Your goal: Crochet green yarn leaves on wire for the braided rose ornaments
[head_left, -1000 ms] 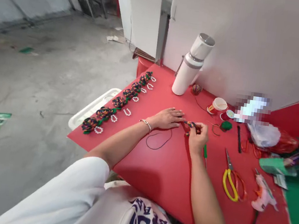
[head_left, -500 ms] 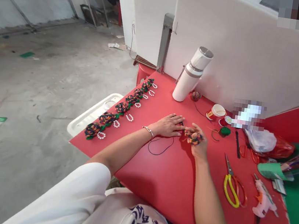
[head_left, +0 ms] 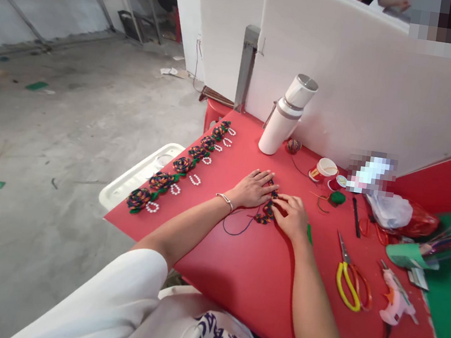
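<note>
As one yarn strip [head_left: 267,214] lies beneath the flat, outstretched left hand [head_left: 252,190], the right hand [head_left: 292,217] touches it, pinch unclear.

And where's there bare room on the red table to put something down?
One free patch lies between the forearms, bordered by the thread loop and the near edge of the table. Another lies between the white bottle and the bead loops. The right side is crowded: scissors, glue gun, plastic bags.

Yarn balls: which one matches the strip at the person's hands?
The multicoloured ball beside the bottle: its mixed colours resemble the strip, while the other ball is plain green.
</note>
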